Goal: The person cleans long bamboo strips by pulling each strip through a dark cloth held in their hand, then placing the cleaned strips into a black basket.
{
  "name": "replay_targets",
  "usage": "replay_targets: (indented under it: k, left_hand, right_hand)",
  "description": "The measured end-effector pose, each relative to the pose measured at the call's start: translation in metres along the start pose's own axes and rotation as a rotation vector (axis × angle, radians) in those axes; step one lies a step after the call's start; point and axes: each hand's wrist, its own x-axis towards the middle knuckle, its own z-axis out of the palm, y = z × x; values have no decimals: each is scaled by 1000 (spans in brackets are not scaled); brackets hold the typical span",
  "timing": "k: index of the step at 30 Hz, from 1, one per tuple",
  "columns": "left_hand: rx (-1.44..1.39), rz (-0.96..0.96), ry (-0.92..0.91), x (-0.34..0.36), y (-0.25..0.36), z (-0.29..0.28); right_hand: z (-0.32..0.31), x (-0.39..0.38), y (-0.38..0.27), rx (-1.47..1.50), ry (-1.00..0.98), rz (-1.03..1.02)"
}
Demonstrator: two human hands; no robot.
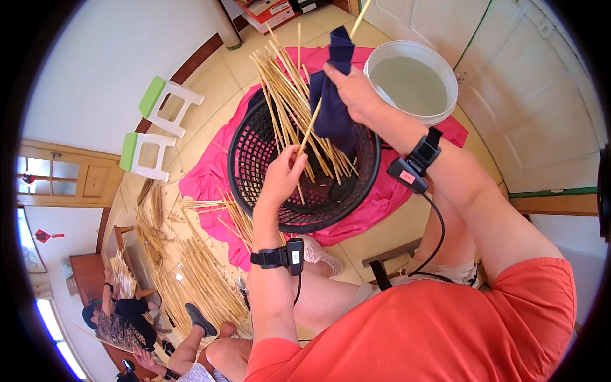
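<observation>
My left hand (283, 173) pinches a long pale stick (309, 126) near its lower end, over a round black plastic basket (240, 159). Farther up the same stick, my right hand (350, 90) is closed on a dark blue cloth (332, 118) folded around it. The stick slants up to the right, and its far end sticks out beyond the cloth. Below the cloth, a bundle of similar sticks (280, 83) leans in the basket, their tops jutting over the far rim. The cloth's loose end hangs over the basket.
A white bucket (450, 76) of cloudy water stands right of the basket. Pink fabric (203, 175) lies underneath. Many sticks (203, 280) cover the floor at left, near two green-and-white stools (153, 105). Two other people (124, 325) sit at lower left.
</observation>
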Motion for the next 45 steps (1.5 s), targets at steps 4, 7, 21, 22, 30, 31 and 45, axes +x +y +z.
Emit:
replay_targets:
  k: [4, 7, 21, 22, 30, 31, 45]
  left_hand:
    - [-106, -101, 113, 16, 17, 24]
    - [51, -8, 214, 20, 17, 31]
    - [118, 30, 82, -1, 24, 2]
    - [118, 4, 67, -3, 20, -1]
    - [19, -73, 1, -25, 4, -44]
    - [-15, -114, -28, -28, 0, -51]
    - [-263, -458, -55, -77, -17, -118]
  right_hand:
    - [15, -19, 13, -20, -114, 23]
    - [13, -21, 23, -70, -142, 57]
    - [-33, 36, -35, 135, 159, -96]
    - [-36, 39, -38, 155, 175, -107]
    - [-45, 43, -46, 256, 181, -101]
    - [-44, 43, -46, 264, 185, -101]
    - [-51, 53, -53, 390, 280, -68]
